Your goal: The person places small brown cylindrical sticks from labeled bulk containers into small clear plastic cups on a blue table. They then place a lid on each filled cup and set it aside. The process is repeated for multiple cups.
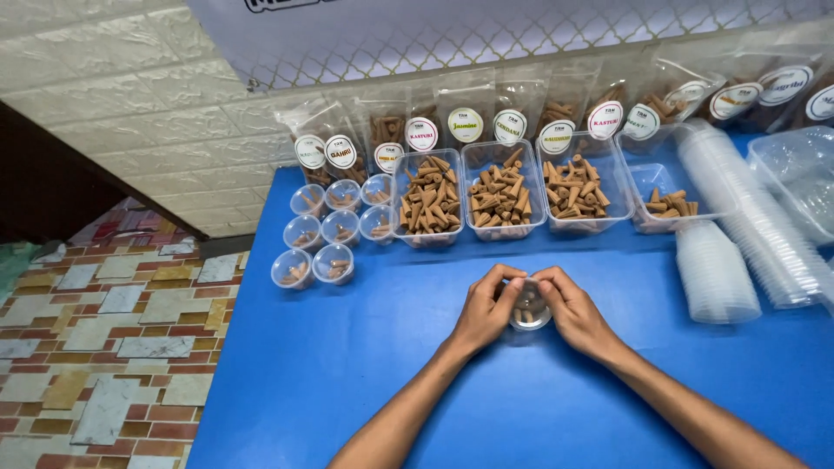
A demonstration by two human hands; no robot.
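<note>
A small clear round plastic cup (529, 314) with a few brown incense cones inside stands on the blue table (365, 365). Both of my hands grip it from the sides, fingertips meeting over its lid. My left hand (485, 310) wraps the cup's left side. My right hand (575, 313) wraps its right side. The lid is partly hidden by my fingers.
Behind stand several clear tubs of brown cones (428, 202), (503, 193), (576, 187), (667, 205) and labelled pouches (466, 122) along the wall. Several small filled cups (323, 231) cluster at the left. Stacks of empty cups and lids (717, 269) lie at the right. The table's left edge drops to a tiled floor (113, 330).
</note>
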